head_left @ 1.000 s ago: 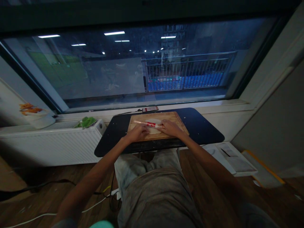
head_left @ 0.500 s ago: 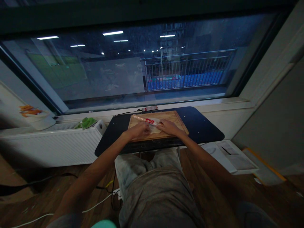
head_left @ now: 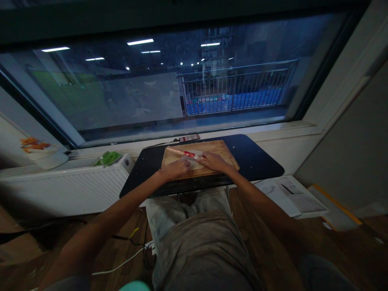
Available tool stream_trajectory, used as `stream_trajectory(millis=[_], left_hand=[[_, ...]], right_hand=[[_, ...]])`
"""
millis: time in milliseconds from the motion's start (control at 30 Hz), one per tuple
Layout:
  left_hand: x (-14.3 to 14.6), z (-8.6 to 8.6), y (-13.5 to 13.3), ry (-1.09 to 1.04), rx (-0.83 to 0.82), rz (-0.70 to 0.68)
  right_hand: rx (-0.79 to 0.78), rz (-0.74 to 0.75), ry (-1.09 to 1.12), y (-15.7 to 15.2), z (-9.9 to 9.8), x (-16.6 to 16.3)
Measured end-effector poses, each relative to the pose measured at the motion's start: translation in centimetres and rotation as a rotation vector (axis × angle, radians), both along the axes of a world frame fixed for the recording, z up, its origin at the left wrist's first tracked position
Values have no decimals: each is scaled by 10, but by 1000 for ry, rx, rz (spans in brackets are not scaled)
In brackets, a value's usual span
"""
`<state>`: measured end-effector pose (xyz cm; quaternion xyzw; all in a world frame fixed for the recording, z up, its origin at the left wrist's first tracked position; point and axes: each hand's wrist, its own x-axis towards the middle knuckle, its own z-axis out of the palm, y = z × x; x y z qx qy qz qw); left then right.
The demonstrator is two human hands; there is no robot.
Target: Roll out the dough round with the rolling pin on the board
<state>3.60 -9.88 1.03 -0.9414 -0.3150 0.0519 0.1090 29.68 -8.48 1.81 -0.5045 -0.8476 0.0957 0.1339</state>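
On the wooden cutting board lies a slim, clear-wrapped tube with a red and white label, slanting down from upper left to right. I cannot make out what the wrap contains. My right hand is closed around the tube's right end, its fingers pointing left. Just below the label, my left hand is closed, with the fingertips at a pale, film-like patch beneath the tube. What those fingers pinch is too small to tell.
The board rests on a dark table under a window, with small crumbs on it. A phone-like device with a cable lies behind the board. At left, a radiator carries a green cloth and a white tub. A white box stands at lower right.
The view has shifted slightly. Both hands stay at the tube in nearly the same pose, and the tube keeps its place on the board.
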Motion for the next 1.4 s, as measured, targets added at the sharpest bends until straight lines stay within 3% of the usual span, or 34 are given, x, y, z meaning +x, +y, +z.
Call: stream_trajectory(millis=[167,367,533,733,1100,1267,1400], left_hand=[[-1,-5,0,-6,21,-42],[-10,-13,2,-306,-88,17],[-15,-9,5,-477,-195,36],[-7,-3,2,-367,-197,27],[6,-27,-22,-262,-33,204],[16,-10,-31,-337,-82,131],[10,10,-14,-610,19,182]], right_hand=[[2,1,-23,1,-1,0],[17,-10,-46,1,-3,0],[15,11,-41,2,-3,0],[5,-1,-45,1,-1,-1],[84,89,29,17,-8,19],[99,136,-13,16,-9,34],[105,235,-14,15,-6,45]])
